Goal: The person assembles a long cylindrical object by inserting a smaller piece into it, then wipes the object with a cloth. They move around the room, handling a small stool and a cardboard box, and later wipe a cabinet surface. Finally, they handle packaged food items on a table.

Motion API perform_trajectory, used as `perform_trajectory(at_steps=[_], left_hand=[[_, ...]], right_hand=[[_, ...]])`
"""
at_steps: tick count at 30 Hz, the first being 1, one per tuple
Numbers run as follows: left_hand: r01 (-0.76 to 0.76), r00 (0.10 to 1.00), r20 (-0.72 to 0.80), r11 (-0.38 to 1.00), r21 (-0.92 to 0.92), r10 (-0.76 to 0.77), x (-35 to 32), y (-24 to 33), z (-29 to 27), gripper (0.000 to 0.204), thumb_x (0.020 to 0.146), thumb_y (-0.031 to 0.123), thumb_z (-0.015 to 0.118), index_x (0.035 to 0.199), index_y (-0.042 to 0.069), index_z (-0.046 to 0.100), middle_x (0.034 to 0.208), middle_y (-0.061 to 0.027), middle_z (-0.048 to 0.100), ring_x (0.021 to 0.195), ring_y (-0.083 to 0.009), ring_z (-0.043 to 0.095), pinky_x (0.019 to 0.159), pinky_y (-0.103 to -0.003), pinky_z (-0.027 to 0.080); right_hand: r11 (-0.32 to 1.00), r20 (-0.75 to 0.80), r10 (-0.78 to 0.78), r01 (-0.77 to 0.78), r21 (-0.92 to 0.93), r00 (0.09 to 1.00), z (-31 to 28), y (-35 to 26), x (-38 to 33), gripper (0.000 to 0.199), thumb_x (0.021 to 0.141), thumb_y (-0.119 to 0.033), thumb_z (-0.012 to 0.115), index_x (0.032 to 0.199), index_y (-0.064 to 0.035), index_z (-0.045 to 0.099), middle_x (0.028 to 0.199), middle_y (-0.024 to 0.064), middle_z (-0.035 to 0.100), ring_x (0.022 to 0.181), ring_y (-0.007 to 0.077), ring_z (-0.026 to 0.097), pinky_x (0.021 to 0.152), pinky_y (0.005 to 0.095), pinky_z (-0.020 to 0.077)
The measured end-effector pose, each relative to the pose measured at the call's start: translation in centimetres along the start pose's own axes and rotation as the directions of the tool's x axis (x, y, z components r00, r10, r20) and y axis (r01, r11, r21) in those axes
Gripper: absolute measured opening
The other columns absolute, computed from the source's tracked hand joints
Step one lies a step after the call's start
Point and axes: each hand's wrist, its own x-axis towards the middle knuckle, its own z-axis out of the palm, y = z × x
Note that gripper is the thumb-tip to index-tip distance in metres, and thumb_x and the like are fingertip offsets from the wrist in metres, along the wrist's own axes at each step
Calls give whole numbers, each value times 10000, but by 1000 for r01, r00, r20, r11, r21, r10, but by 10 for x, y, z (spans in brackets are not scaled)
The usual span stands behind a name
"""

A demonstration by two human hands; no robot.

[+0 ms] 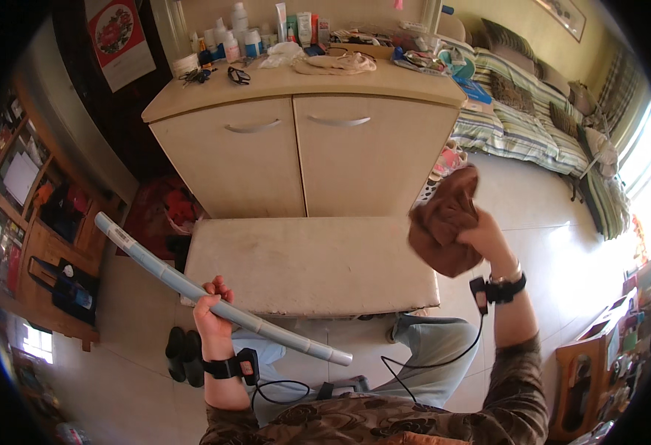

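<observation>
Shirt (340, 421), dark, patterned: the wearer's own, along the lower edge, above pale trousers (440, 352).

Tube (155, 263), one, grey-blue, long: held aslant, far end out to the left, near end before the lap. Its bow may be due to the lens. Location: off the floor, in front of the ottoman (303, 259).

Left grip (213, 308): fingers curled round the tube near its middle, probably so that both ends balance in one hand.

Cloth (444, 226), one, brown, crumpled, somewhat blurred; could be a soft cap. Raised near the ottoman's right end, seemingly to keep it apart from the tube.

Right grip (485, 237): closed on the cloth's near side, thumb showing, other fingers partly hidden; a bunched hold, as suits limp fabric.

Wristbands, two, black: left (225, 367), right (507, 289); each with a small box and a cable (459, 350), the slack likely there to free the arms.

Counter (266, 89), topping a two-door cabinet (229, 159): bottles (239, 21) grouped at the back, perhaps for reach; glasses (239, 76) and a beige cloth (336, 64) nearer the front.

Slippers (184, 356), dark pair: on the floor, side by side.
</observation>
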Motion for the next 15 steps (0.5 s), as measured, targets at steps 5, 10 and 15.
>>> perform_trajectory(at_steps=[5, 10, 15], left_hand=[[17, 1000, -10, 999, -37, -17, -13, -5, -15, 185, 659, 19, 556, 797, 124, 490, 1050, -52, 569, 845, -151, 535, 823, -325, 475], [-26, 999, -33, 999, 18, 27, -30, -8, -7, 203, 626, 24, 562, 764, 129, 457, 1015, -42, 563, 834, -142, 523, 784, -338, 481], [-30, 996, 78, 999, -22, 32, -38, -21, 11, 216, 810, 10, 622, 1023, 13, 585, 1006, -69, 578, 943, -165, 558, 835, -336, 474]], right_hand=[[903, -249, -397, 327, -278, 884, -37, -76, 89, 631, 654, 20, 568, 1274, -96, 526, 1022, 184, 645, 961, 259, 631, 835, 329, 499], [545, -392, -808, 303, -782, 441, -70, -150, 195, 568, 693, -151, 670, 1248, -152, 549, 1192, 146, 577, 1077, 330, 559, 893, 386, 480], [333, -283, -783, -10, -943, 554, 14, -180, 216, 858, 708, -463, 728, 1392, -104, 354, 1387, 170, 407, 1270, 397, 375, 1012, 505, 344]])
